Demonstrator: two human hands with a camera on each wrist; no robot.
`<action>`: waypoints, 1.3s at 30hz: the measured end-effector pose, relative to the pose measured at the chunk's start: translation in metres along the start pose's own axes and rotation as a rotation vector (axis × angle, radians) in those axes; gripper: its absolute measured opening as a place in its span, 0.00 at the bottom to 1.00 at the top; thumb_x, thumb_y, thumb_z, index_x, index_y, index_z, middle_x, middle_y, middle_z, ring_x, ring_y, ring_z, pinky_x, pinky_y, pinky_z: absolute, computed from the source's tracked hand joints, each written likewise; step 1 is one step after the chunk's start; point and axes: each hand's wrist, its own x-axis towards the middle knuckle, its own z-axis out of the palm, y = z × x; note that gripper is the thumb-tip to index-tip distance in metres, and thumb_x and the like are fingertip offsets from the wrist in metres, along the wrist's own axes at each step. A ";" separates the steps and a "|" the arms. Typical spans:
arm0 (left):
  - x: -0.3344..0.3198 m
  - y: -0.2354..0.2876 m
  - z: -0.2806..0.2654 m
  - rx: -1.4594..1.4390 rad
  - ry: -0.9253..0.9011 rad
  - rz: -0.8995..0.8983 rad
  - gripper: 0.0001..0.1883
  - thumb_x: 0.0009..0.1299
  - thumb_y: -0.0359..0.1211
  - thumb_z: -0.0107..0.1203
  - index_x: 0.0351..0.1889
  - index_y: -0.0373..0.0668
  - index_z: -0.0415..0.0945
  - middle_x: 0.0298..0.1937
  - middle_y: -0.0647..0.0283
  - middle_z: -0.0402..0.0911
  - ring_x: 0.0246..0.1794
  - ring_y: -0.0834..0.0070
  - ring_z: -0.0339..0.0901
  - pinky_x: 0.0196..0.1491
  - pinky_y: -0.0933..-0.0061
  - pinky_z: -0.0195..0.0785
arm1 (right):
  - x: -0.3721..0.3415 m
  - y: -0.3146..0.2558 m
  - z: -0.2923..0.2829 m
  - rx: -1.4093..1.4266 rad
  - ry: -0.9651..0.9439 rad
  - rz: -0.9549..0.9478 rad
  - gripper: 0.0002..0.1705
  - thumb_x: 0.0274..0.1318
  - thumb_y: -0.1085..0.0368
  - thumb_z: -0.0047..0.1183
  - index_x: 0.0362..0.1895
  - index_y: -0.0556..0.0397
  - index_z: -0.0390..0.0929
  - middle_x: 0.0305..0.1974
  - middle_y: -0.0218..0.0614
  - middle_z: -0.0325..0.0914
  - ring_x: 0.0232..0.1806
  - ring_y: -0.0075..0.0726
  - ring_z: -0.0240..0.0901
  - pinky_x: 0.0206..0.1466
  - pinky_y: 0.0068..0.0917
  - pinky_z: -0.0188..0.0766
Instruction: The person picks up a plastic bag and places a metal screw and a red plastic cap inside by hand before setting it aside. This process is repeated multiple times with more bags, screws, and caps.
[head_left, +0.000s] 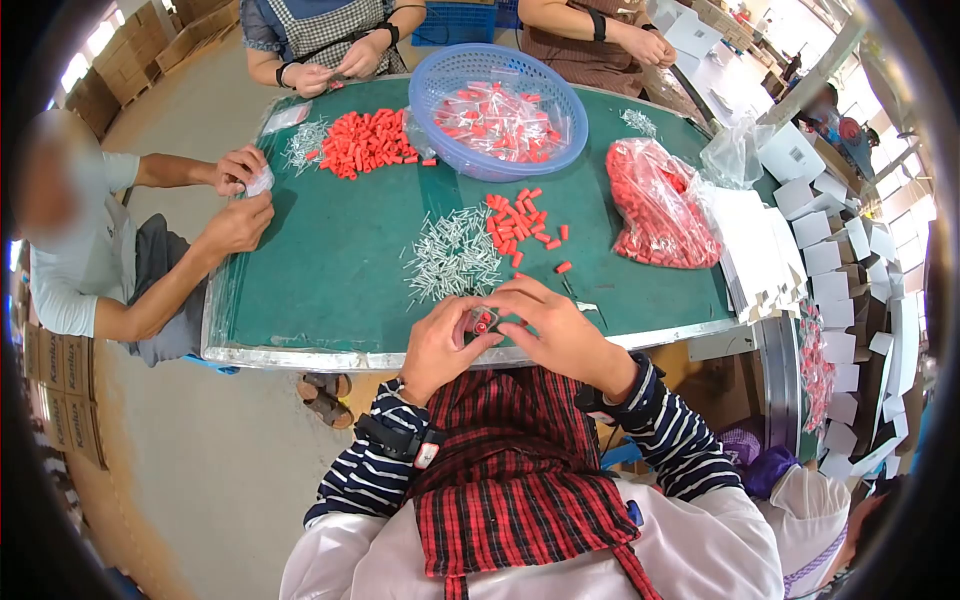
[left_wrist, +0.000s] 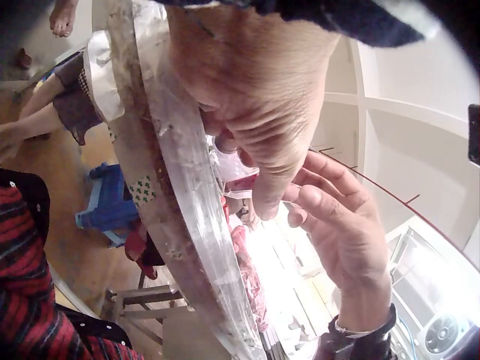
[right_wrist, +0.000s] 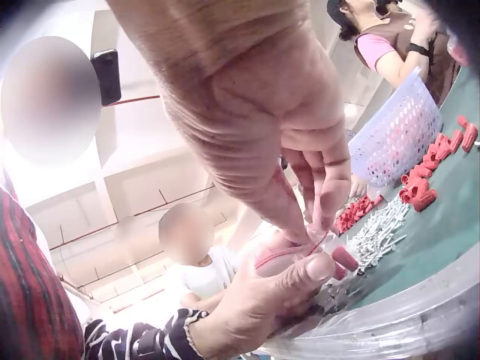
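Note:
Both hands meet at the table's near edge around a small clear plastic bag with red pieces in it. The left hand grips the bag from the left, its thumb lying along it. At the bag's top edge, the right hand pinches with thumb and fingertips. The right wrist view shows a red line on the bag and red plugs inside its clear film. Just beyond the hands lie a pile of silver screws and a pile of red plugs.
A blue basket of filled bags stands at the far side. To the right are a large bag of red plugs and white cartons. Another person's hands work at the left; others sit across the green table.

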 end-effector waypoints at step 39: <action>-0.014 -0.004 -0.004 -0.401 0.075 -0.331 0.02 0.65 0.22 0.57 0.35 0.33 0.78 0.35 0.63 0.80 0.35 0.79 0.75 0.41 0.78 0.68 | -0.021 0.037 0.041 0.319 0.378 -0.090 0.07 0.56 0.66 0.54 0.36 0.56 0.77 0.33 0.36 0.78 0.36 0.43 0.75 0.40 0.36 0.69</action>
